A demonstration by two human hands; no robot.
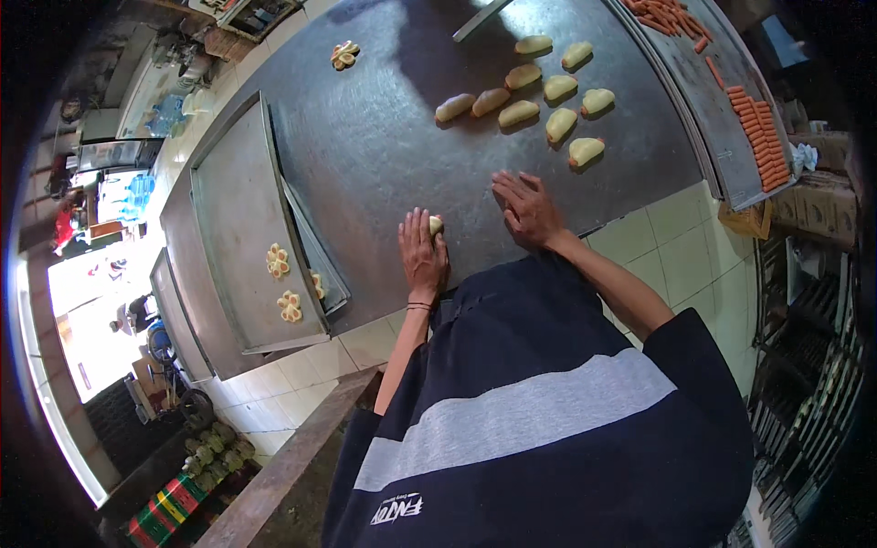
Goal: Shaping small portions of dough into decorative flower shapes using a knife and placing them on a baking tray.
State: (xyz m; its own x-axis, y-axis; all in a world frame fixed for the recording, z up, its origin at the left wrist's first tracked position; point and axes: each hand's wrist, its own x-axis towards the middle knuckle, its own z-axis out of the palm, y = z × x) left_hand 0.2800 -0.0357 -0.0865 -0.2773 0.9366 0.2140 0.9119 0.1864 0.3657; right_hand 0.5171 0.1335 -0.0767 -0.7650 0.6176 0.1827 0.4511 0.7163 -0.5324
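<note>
On the metal worktable (365,164), near its front edge, my left hand (423,256) rests with its fingers stretched forward. A small pale dough roll (436,224) shows between its forefinger and thumb, and the hand partly hides it. To the right, my right hand (530,212) lies palm down with fingers spread, holding nothing. Beyond it sits a loose group of plump dough rolls (519,113), some with an orange-red tip showing at the end. A flower-shaped dough piece with orange-red slices (344,56) lies alone at the far left of the table.
At left, a flat metal tray (239,205) carries flower-shaped dough pieces (278,261) and overlaps another tray. Along the right edge, a long tray (722,137) holds rows of sausages (760,139) and a loose pile (665,15). A metal bar (481,20) lies at the far side.
</note>
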